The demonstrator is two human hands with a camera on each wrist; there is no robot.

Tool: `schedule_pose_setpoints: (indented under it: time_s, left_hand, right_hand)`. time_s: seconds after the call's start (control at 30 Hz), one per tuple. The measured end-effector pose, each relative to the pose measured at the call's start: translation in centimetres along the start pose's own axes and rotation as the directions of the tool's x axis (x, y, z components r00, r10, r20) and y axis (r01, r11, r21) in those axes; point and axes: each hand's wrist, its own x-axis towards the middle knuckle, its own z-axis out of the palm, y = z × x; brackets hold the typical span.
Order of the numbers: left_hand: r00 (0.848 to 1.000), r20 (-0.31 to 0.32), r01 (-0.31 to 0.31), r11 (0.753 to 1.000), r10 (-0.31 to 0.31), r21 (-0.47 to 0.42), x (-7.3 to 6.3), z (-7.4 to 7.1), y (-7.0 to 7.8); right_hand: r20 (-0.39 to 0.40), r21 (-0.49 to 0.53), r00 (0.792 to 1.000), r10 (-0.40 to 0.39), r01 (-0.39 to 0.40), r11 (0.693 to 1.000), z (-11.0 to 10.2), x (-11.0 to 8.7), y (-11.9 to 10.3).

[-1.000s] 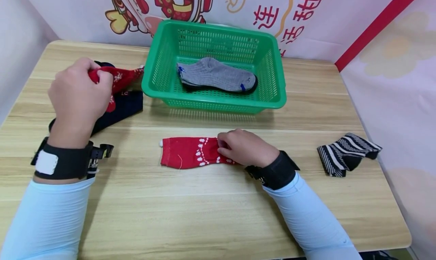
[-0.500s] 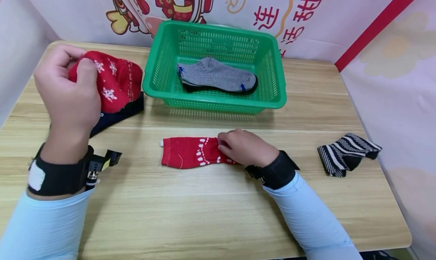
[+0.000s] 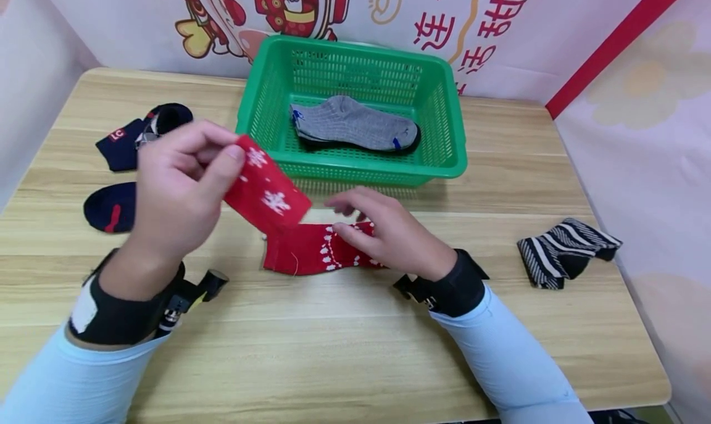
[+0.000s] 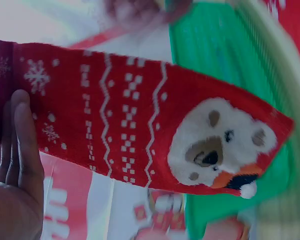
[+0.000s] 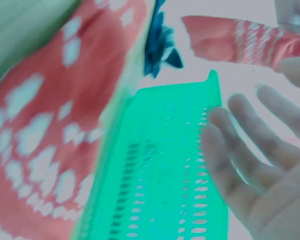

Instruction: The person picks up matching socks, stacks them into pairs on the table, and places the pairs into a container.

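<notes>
Between thumb and fingers, my left hand (image 3: 180,186) pinches a red sock (image 3: 269,192) with white snowflakes, held up off the table left of centre. In the left wrist view this sock (image 4: 130,115) hangs stretched out, with zigzag bands and a polar bear face. A second red sock (image 3: 297,249) with white trim lies flat on the table, its left end partly behind the lifted one. Just over its right part hovers my right hand (image 3: 397,242), fingers spread and slightly bent. In the right wrist view, that hand (image 5: 270,165) has nothing in its grasp.
A green basket (image 3: 366,172) at the back holds grey socks (image 3: 355,124) with something dark beneath. Dark navy socks (image 3: 119,143) lie at the left, partly hidden by my left hand. Black-and-white striped socks (image 3: 563,251) lie near the right edge of the wooden table (image 3: 311,350).
My left hand has lifted the snowflake sock off the navy socks at the left and brought it rightward, above the other red sock. My right hand has let go of the lying sock and spread its fingers.
</notes>
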Motion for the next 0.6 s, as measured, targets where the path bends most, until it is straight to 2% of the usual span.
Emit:
schedule_pose_setpoints:
  time_s: [0.1, 0.2, 0.27, 0.37, 0.43, 0.6]
  left_hand:
    - [0.992, 0.107, 0.079, 0.995, -0.073, -0.054, -0.9, 1.3, 0.4]
    - [0.970, 0.201, 0.154, 0.985, -0.135, -0.081, -1.8, 2.5, 0.7]
    - [0.954, 0.253, 0.179, 0.983, -0.162, -0.047, -2.3, 3.1, 0.8]
    - [0.929, 0.320, 0.193, 0.981, -0.189, 0.017, -2.7, 3.7, 0.7]
    - [0.917, 0.346, 0.198, 0.979, -0.199, 0.041, -2.8, 3.8, 0.6]
    - [0.895, 0.402, 0.206, 0.979, -0.192, 0.008, -3.0, 3.8, 0.4]
  right_hand:
    - [-0.075, 0.108, 0.990, -0.118, 0.126, 0.986, -0.4, -0.3, -1.0]
    - [-0.105, 0.166, 0.973, -0.207, 0.223, 0.961, -0.5, -0.5, -1.7]
    - [-0.120, 0.192, 0.964, -0.239, 0.258, 0.947, -0.5, -0.7, -2.0]
    - [-0.161, 0.213, 0.959, -0.234, 0.265, 0.940, -0.4, -0.9, -2.2]
    - [-0.189, 0.227, 0.959, -0.212, 0.252, 0.941, -0.4, -1.1, -2.2]
    - [-0.199, 0.295, 0.969, -0.147, 0.203, 0.934, -0.6, -1.5, -2.1]
